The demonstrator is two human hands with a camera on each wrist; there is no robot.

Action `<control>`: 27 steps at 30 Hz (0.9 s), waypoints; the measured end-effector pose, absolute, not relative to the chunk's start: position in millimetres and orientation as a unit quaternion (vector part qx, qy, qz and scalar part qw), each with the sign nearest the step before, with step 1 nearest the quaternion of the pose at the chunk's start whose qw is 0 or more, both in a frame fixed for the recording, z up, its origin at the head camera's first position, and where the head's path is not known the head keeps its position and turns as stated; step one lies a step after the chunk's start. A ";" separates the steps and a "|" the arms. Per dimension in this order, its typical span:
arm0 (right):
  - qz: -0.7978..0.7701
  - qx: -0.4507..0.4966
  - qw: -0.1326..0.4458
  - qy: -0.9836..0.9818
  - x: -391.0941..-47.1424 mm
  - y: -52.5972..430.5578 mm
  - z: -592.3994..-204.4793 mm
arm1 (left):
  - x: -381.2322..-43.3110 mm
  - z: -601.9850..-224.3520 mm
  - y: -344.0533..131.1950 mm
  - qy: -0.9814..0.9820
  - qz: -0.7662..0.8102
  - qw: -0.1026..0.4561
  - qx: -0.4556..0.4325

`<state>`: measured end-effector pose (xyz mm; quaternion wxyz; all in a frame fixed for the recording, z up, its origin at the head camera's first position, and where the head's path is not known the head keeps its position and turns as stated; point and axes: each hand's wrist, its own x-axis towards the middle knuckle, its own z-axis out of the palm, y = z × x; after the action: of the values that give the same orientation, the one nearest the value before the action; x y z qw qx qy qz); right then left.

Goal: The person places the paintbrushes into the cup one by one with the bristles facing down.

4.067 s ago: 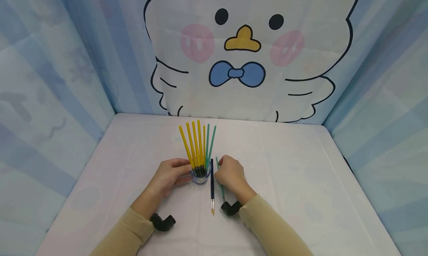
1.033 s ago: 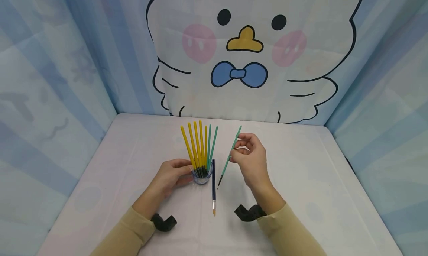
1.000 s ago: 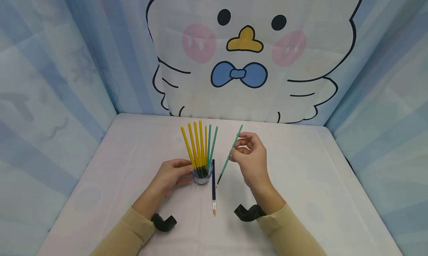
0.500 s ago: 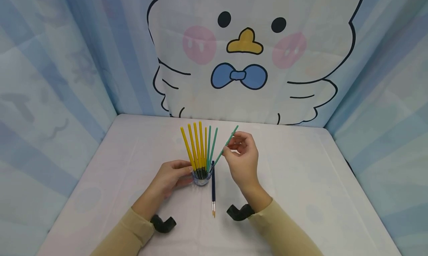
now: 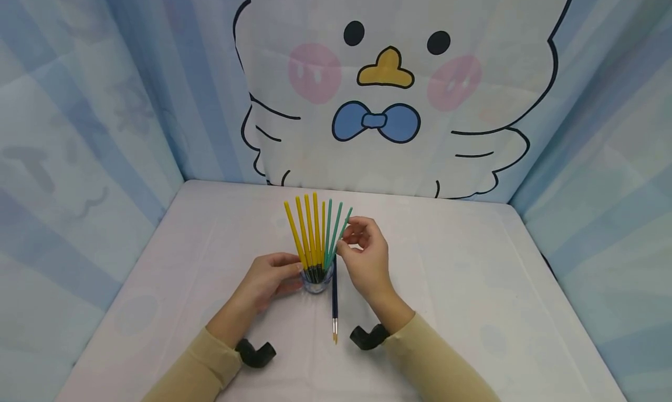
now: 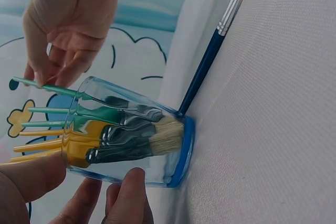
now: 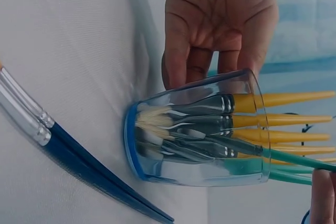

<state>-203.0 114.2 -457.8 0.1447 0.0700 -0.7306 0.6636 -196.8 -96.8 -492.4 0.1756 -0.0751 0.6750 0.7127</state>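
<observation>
A clear plastic cup (image 5: 315, 287) with a blue base stands on the table, holding several yellow paintbrushes (image 5: 307, 230) and green ones, bristles down. My left hand (image 5: 273, 275) grips the cup's left side between thumb and fingers. My right hand (image 5: 366, 259), at the cup's upper right, pinches the handle of a green paintbrush (image 6: 56, 88). Its bristle end is inside the cup, and the handle leans right. Two dark blue paintbrushes (image 7: 89, 174) lie side by side on the table just right of the cup, their tan tips toward me.
The table (image 5: 462, 308) has a pale cloth cover. Behind it hangs a curtain (image 5: 388, 163) with a printed cartoon face, and striped blue curtains close both sides. Black curved pieces (image 5: 255, 353) jut from both wrists.
My right hand first picked a green paintbrush up from beside the blue ones, lifted it to the right, then brought it left and lowered it into the cup. My left hand has stayed put.
</observation>
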 end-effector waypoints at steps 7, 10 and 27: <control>0.658 0.068 0.133 -0.738 -204.3 114.6 -465.6 | -196.6 -492.9 -97.2 0.680 0.708 0.172 -0.079; 0.660 0.070 0.132 -0.736 -205.1 114.1 -468.4 | -197.0 -493.2 -97.0 0.678 0.710 0.173 -0.078; 0.668 0.063 0.106 -0.734 -205.9 112.2 -479.2 | -197.7 -493.7 -96.5 0.681 0.707 0.172 -0.080</control>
<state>-205.9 112.2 -479.2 0.1062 0.0632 -0.7335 0.6683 -197.7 -96.5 -493.7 0.1719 -0.0804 0.6813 0.7070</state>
